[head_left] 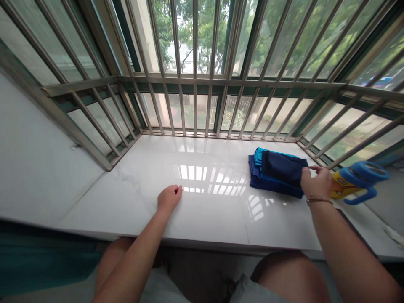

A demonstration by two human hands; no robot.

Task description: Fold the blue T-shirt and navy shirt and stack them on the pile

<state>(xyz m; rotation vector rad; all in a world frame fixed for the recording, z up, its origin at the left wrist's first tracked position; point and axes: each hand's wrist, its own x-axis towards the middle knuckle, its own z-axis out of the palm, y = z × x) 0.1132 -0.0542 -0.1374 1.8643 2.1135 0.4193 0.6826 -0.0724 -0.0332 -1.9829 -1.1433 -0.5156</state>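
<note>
My left hand (170,197) rests on the white sill, curled into a loose fist with nothing visible in it. At the right, my right hand (317,183) is at the near right end of a small stack of folded cloths, its thumb and fingers closed at the edge of the folded navy cloth (284,167) on top. Beneath that lies a bright teal-blue folded cloth (258,156), and a dark blue folded cloth (271,188) forms the bottom. The cloths' right end is partly hidden by my hand.
A yellow bottle with a blue lid and handle (353,179) stands just right of my right hand. Metal window bars (195,105) enclose the white sill (202,227) on three sides. A dark flat object (356,231) lies under my right forearm. Teal fabric (44,265) hangs at lower left.
</note>
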